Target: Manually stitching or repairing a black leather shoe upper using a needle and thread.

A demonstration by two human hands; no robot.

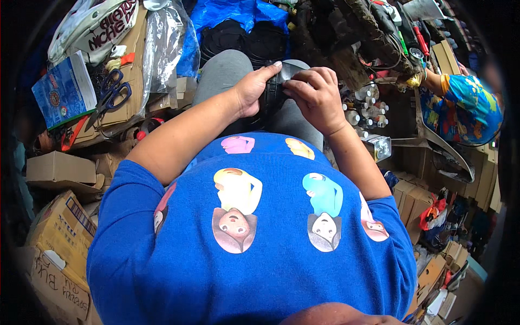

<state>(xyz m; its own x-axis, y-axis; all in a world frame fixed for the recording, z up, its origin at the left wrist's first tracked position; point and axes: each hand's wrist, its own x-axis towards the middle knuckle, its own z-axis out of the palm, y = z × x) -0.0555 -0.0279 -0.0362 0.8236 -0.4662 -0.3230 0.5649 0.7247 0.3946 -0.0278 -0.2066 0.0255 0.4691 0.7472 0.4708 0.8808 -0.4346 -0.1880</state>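
Note:
Between my knees I hold a black, glossy, strap-like item (273, 100), too dark and covered to name. My left hand (251, 92) is closed round its left side, with the thumb stretched along the top edge. At the upper right side of the item, my right hand (317, 96) pinches its edge, with thumb and fingers pressed together. My palms and fingers hide much of the piece. Its lower part hangs down between my grey-trousered legs (230, 70).
Left lie scissors (115, 93), a blue booklet (62, 89), flat cardboard (138, 65) and clear plastic (165, 46). Dark rounded things (225, 38) rest by a blue sheet (208, 13). To the right are small white-capped bottles (374, 111) and another person's patterned sleeve (471, 108). Cardboard boxes (60, 168) flank me.

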